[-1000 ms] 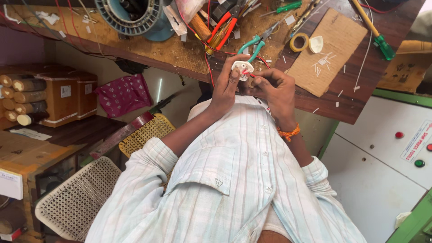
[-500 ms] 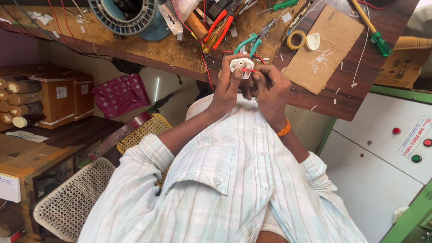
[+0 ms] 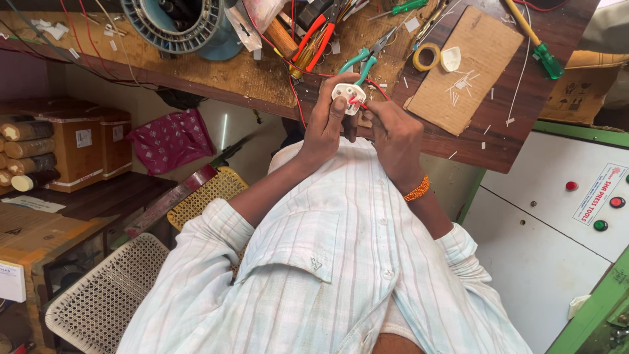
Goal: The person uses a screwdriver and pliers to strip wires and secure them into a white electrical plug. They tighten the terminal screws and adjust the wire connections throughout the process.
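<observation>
White plastic plug body (image 3: 348, 97), small and squarish, sits pinched in the left hand (image 3: 325, 124), fingers closed around it just above the wooden workbench edge (image 3: 249, 98). Beside it, touching, the right hand (image 3: 393, 134) curls shut on a thin red wire (image 3: 364, 103) at the plug. Green-handled pliers (image 3: 362, 62) lie just beyond the plug.

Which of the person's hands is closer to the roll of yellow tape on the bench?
The right hand. It sits just below the yellow tape roll, by the cardboard sheet. The left hand is farther off, across the white plug it holds.
</observation>
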A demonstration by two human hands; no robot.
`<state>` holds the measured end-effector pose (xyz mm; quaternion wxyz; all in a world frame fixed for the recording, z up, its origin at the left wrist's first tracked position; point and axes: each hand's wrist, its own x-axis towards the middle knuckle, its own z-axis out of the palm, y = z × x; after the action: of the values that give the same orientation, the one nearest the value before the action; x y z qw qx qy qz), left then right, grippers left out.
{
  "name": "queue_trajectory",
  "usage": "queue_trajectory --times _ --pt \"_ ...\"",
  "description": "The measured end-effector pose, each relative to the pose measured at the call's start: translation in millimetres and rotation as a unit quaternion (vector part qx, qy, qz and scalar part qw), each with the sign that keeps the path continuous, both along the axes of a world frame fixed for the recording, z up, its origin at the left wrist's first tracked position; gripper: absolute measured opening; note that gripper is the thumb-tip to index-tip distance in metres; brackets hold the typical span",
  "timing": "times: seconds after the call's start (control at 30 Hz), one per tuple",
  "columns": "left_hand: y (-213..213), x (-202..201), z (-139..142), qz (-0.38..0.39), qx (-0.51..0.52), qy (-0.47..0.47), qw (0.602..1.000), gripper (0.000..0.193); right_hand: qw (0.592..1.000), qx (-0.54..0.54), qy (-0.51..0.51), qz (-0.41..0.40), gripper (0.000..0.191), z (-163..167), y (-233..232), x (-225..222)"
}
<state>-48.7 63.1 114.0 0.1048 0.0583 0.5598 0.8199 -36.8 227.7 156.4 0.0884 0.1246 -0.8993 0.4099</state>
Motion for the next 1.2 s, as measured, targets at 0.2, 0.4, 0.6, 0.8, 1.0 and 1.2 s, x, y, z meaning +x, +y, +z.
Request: queue_trajectory --times 0.2,0.4,0.6,0.8,1.0,1.2 --pt "1 -2 7 -0.037 0.01 -0.022 0.999 0.052 0.998 -0.048 -0.018 -0.039 0.018 6 -1 -2" --pt "-1 -1 7 -0.018 0.023 -0.031 0.999 0.052 0.995 -0.092 -0.021 -0.035 0.017 9 0 -5" --pt "-3 -3 0 -0.04 -0.013 0.0 0.999 0.048 0.998 -0.016 0.013 -0.053 0.011 6 -6 -5" --pt "-15 -17 -16 -0.055 -0.08 0.052 0.994 0.043 0.999 -0.023 0.021 -0.018 0.009 4 -11 -13" --pt "-11 -17 -27 -0.05 -0.02 -0.019 0.998 0.044 0.999 -0.029 0.02 -0.038 0.01 -8 -11 -17" --pt "-24 -21 -36 -0.051 0.022 -0.036 0.998 0.043 0.957 -0.161 -0.233 -0.059 0.019 -26 10 -18"
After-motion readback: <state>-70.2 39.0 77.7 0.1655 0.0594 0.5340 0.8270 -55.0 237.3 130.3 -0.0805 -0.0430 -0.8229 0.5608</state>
